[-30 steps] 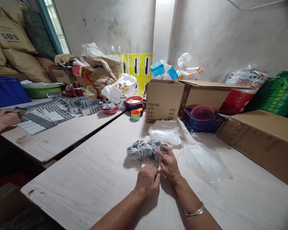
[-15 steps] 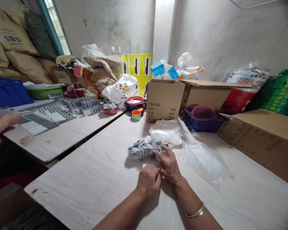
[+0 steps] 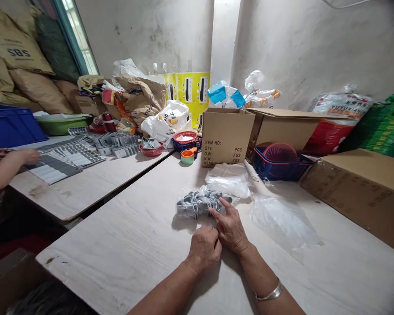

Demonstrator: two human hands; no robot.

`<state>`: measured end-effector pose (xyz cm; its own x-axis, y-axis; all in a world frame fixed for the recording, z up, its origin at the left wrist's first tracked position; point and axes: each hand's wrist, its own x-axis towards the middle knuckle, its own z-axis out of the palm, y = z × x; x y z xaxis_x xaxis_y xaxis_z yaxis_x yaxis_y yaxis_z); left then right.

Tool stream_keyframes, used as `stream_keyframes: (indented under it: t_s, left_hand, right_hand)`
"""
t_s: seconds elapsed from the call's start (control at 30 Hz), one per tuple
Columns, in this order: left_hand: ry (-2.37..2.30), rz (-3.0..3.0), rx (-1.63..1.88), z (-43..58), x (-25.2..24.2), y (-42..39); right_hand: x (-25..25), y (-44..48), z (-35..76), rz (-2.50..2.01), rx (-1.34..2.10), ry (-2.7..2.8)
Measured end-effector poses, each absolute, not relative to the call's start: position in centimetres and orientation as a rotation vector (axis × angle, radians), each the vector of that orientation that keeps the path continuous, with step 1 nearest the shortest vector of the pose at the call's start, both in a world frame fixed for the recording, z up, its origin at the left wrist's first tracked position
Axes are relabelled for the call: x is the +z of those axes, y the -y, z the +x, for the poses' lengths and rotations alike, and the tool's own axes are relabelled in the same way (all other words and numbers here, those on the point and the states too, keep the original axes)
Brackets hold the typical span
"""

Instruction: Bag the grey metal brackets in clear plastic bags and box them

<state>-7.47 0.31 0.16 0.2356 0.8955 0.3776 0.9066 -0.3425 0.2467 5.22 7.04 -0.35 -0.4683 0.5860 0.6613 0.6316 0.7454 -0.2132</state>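
A clear plastic bag [image 3: 202, 202] packed with dark grey and black pieces lies on the pale table in front of me. My right hand [image 3: 230, 231] rests at the bag's near right side, thumb and index finger stretched apart and touching or almost touching the plastic; its other fingers are curled under. Close against it, my left hand [image 3: 204, 248] is closed with the knuckles up, and whatever it may hold is hidden. Behind the packed bag lies a stack of flat clear bags [image 3: 228, 179]. Another flat clear bag [image 3: 282, 218] is spread to the right.
An open carton [image 3: 226, 138] stands at the back, beside a blue basket [image 3: 279, 168] and a larger carton [image 3: 357, 197]. An orange and green tape dispenser [image 3: 188, 156] sits left of it. On the left table are grey cards [image 3: 55, 168] and a co-worker's hand [image 3: 28, 156].
My hands and the packed bag stay almost in place; my right index finger has shifted slightly over the bag. The co-worker's hand at the left has moved right, over the cards.
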Motion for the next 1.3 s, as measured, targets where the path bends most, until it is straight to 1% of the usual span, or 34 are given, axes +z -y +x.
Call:
stream_keyframes:
  t_s: [0.17,0.27,0.37,0.5,0.6,0.83,1.03,1.13,1.3]
  left_hand:
    - [1.787,-2.449,-0.764,-7.5,-0.2,-0.5]
    - [1.823,-2.438,-0.859,-7.5,-0.3,-0.5]
    - [1.901,-2.367,-1.027,-7.5,-0.2,-0.4]
    - [1.995,-2.219,-1.338,-7.7,-0.2,-0.4]
    - [2.036,-2.138,-1.459,-7.8,-0.5,-0.5]
    - [2.157,-2.103,-1.451,-7.8,-0.7,-0.5]
    - [2.233,-1.93,-1.508,-8.0,-0.5,-0.7]
    - [2.13,-2.034,-1.416,-7.9,-0.3,-0.8]
    - [1.859,-2.354,-1.153,-7.8,-0.1,-0.6]
  right_hand:
    - [-0.2,-7.0,5.2,-0.925,-0.126,2.21]
    - [-0.2,-7.1,5.1,-0.923,-0.135,2.205]
    - [-0.3,-7.1,5.2,-0.911,-0.124,2.202]
    - [-0.4,-7.1,5.3,-0.903,-0.11,2.21]
    - [-0.4,-7.1,5.4,-0.896,-0.102,2.209]
    - [-0.5,-7.2,5.4,-0.894,-0.083,2.212]
    - [-0.5,-7.1,5.5,-0.872,-0.075,2.211]
    - [-0.3,-7.0,5.5,-0.876,-0.098,2.192]
    - [0.6,-7.0,5.5,-0.951,-0.185,2.041]
